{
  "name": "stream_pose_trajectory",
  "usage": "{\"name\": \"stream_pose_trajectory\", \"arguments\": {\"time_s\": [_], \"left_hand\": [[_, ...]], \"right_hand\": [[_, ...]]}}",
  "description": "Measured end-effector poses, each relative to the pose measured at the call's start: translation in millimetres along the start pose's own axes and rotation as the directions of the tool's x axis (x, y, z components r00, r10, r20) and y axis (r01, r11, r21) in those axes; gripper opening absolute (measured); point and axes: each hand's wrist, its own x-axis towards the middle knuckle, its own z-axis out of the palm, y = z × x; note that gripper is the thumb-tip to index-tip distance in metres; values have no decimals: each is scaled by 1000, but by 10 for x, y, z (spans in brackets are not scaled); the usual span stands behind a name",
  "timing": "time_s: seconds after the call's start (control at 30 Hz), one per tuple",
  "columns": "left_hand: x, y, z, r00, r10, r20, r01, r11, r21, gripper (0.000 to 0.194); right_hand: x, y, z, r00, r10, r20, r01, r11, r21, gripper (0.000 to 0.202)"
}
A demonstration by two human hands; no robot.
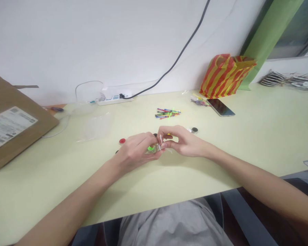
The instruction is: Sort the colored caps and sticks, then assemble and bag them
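My left hand (135,147) is closed round a small clear plastic bag with a bright green round piece (151,148) showing inside it. At the bag's mouth, my right hand (183,140) pinches the plastic; thin white edges (160,145) stand out between the two hands. Just behind the hands lie small round discs, among them a red one (122,140) to the left and a black one (194,130) to the right. Farther back is a loose pile of coloured plastic arrows (167,113). My fingers hide part of the bag and some discs.
A cardboard box (12,119) stands at the left. Near the wall lie a power strip (115,99) with a black cable and a clear plastic sheet (96,126). A phone (220,107), a small bag of coloured parts (199,100) and a striped bag (224,77) are at the back right.
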Motion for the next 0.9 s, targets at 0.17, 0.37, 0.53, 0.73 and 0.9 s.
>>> {"name": "stream_pose_trajectory", "arguments": {"time_s": [0.17, 0.37, 0.53, 0.73, 0.9], "left_hand": [[-33, -77, -47, 1000, 9, 21, -9, 1000, 6, 7], [-76, -235, -70, 997, -55, 61, 53, 998, 37, 7], [-91, -188, -24, 975, -69, 212, 72, 997, -10, 6], [-114, -104, -2, 946, -110, 304, 141, 987, -83, 13], [-113, -97, 7, 932, -144, 332, 190, 976, -111, 19]], "right_hand": [[-17, -51, -177, 1000, -8, 24, 7, 999, 51, 20], [-7, 322, -521, 919, -155, -362, -80, 827, -557, 18], [38, 735, -673, 935, -53, -352, -241, 633, -735, 32], [36, 813, -710, 940, -2, -341, -262, 638, -725, 48], [3, 812, -713, 923, -22, -384, -277, 656, -702, 44]]}}
